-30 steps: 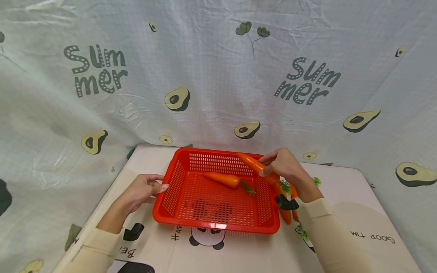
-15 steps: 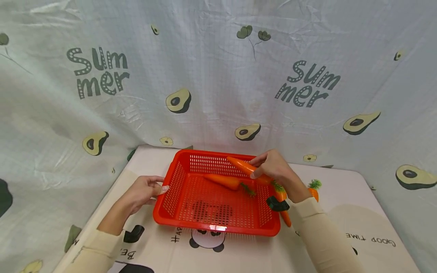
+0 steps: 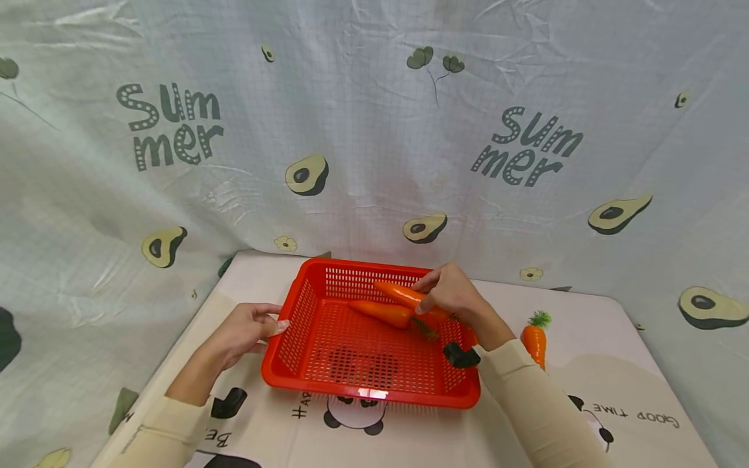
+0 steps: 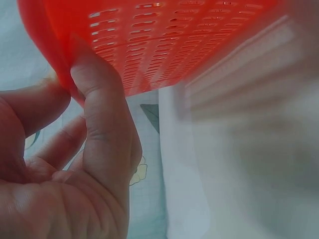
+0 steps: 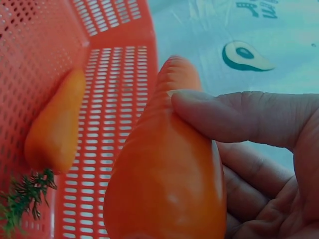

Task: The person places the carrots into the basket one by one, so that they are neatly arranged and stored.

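A red perforated plastic basket (image 3: 374,394) sits on the table, one carrot (image 3: 383,312) with a green top lying inside it. My left hand (image 3: 242,331) pinches the basket's left rim between thumb and fingers; the left wrist view shows the fingers against the outer wall (image 4: 149,50). Over the right part of the basket, my right hand (image 3: 453,296) grips a second carrot (image 5: 169,169), thumb on one side and fingers behind. Its tip points left, just beyond the first carrot. The held carrot's leafy end is mostly hidden behind the right hand.
Another carrot (image 3: 534,344) lies on the table right of the basket, partly covered by the right sleeve (image 3: 532,403). A printed cloth (image 3: 363,130) hangs behind the table. The table cover (image 3: 614,351) has panda drawings and lettering.
My right hand has carried its carrot left and lower, from the basket's right rim to inside its outline. The left hand stays on the rim.
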Demonstrator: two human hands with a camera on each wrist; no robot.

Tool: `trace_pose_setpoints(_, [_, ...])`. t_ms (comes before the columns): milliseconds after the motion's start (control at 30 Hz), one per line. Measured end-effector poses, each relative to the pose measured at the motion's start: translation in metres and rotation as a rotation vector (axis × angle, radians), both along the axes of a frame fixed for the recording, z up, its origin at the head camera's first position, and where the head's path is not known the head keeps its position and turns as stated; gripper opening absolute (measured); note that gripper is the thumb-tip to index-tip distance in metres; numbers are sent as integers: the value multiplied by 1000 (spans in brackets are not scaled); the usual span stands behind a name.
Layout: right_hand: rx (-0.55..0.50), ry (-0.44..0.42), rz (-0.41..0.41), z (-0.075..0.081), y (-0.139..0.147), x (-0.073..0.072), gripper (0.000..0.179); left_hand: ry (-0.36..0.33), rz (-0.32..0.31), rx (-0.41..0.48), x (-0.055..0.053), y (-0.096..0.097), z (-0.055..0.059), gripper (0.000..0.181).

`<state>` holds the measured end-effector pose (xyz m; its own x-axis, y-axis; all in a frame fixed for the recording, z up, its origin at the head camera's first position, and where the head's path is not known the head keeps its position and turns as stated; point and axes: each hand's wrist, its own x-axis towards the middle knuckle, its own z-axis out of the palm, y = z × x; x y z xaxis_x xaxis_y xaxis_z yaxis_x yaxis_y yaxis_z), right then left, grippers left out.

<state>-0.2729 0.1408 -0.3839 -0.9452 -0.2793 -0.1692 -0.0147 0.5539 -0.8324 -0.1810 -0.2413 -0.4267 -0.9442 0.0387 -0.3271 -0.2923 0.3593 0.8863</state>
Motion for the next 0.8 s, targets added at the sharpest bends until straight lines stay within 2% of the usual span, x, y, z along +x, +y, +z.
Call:
trace_pose_setpoints(400, [48, 5, 43, -7, -12, -3, 38, 4, 15, 10, 3, 3, 5, 54])
trace_pose_setpoints(800, [61, 7, 62, -16, -26, -8, 38, 4, 20, 5, 1, 2, 0, 53])
